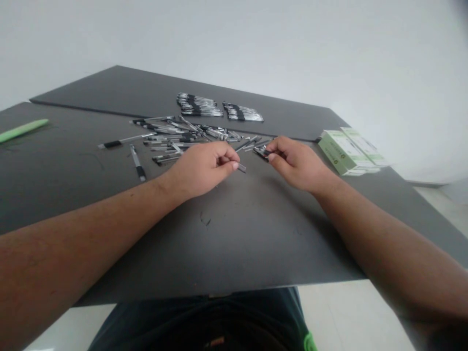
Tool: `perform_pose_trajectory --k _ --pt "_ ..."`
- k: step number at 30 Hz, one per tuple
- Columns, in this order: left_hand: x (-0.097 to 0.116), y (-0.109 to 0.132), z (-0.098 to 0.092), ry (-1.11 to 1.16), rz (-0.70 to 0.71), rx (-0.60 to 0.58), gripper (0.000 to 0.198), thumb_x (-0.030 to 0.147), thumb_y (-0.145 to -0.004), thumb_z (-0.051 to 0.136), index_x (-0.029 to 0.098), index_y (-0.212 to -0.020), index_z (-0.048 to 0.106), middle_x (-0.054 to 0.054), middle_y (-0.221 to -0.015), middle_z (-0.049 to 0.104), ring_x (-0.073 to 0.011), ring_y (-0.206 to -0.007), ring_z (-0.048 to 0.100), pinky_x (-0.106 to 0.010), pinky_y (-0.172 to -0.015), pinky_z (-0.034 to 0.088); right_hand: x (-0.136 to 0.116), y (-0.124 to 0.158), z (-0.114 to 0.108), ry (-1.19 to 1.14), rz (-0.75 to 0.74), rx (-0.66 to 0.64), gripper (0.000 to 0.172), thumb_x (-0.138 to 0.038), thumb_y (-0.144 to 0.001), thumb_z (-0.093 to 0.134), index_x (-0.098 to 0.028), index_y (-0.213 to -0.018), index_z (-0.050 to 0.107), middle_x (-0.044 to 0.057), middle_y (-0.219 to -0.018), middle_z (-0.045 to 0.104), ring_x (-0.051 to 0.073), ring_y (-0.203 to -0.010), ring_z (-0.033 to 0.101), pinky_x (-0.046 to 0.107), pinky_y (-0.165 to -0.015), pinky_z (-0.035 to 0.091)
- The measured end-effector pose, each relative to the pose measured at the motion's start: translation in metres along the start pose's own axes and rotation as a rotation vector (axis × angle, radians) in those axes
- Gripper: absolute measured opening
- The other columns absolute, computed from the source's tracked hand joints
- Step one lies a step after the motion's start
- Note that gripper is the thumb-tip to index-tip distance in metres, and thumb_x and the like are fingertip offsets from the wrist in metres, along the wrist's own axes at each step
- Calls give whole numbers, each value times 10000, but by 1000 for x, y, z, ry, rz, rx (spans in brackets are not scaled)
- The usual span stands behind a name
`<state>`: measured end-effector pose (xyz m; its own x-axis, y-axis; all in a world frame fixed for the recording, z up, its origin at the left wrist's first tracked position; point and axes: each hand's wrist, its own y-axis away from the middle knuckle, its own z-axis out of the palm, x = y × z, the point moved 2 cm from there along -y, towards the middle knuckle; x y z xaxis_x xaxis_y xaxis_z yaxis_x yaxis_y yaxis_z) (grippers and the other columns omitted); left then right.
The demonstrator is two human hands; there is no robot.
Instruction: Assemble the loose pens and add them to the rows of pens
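Note:
My left hand (pixel 204 168) is closed in a pinch over the middle of the table. A short clear pen part (pixel 242 167) sticks out past its thumb and forefinger; the rest is hidden in the fingers. To the right, my right hand (pixel 298 163) has thumb and forefinger drawn together at a small dark-and-clear pen part (pixel 262 152), which looks like a cap and is partly covered. Behind both hands spreads a loose heap of clear pens with black grips (pixel 170 139). Thin loose pen pieces (pixel 249 143) lie between the hands.
Two neat rows of pens, a left row (pixel 199 105) and a right row (pixel 243 111), lie farther back. Green-and-white boxes (pixel 343 151) stand at the right. A single pen (pixel 137 163) lies left of the heap, and a light green object (pixel 24 130) at the far left.

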<state>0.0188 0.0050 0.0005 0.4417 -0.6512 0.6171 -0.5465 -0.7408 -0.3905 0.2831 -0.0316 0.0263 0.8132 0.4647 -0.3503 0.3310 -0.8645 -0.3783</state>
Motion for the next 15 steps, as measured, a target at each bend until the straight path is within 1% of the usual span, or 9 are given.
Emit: perform_pose_trajectory --k 3,5,7,9,11,15 --pt "5 2 2 -206 206 -129 174 287 -1030 690 213 -1093 834 -58 -1028 857 -265 -1007 779 -400 -944 569 7 -1 -3 29 51 31 180 -356 -974 602 -228 -1027 717 68 -881 765 253 -761 629 382 -756 459" --pt "5 2 4 -296 293 -196 180 278 -1049 678 200 -1096 833 -76 -1068 854 -290 -1071 763 -429 -1003 549 12 -2 -6 41 86 45 194 -364 -973 602 -224 -1032 723 65 -858 761 248 -733 619 381 -747 455" --pt "2 1 6 -351 318 -243 169 265 -1053 679 197 -1075 832 -79 -1053 847 -290 -1061 755 -431 -1004 539 15 -3 -8 49 116 58 208 -369 -970 601 -222 -1044 728 63 -841 759 249 -724 620 380 -742 454" --pt "-2 0 7 -390 313 -272 146 250 -1040 695 205 -1057 833 -73 -1033 842 -283 -1039 751 -424 -992 532 18 -3 -9 58 133 74 219 -372 -968 597 -219 -1049 732 66 -838 761 254 -727 627 378 -741 454" --pt "-5 -2 8 -410 306 -284 138 238 -1032 700 208 -1056 833 -72 -1034 842 -280 -1031 750 -424 -989 529 20 -3 -9 69 136 90 232 -375 -967 588 -216 -1051 734 74 -848 766 257 -738 636 377 -742 457" --pt "-5 -2 9 -405 316 -292 183 238 -1058 660 195 -1068 838 -87 -1076 846 -289 -1065 752 -445 -1022 534 19 -4 -9 82 141 93 260 -382 -969 570 -208 -1064 739 86 -861 772 259 -744 643 377 -743 464"
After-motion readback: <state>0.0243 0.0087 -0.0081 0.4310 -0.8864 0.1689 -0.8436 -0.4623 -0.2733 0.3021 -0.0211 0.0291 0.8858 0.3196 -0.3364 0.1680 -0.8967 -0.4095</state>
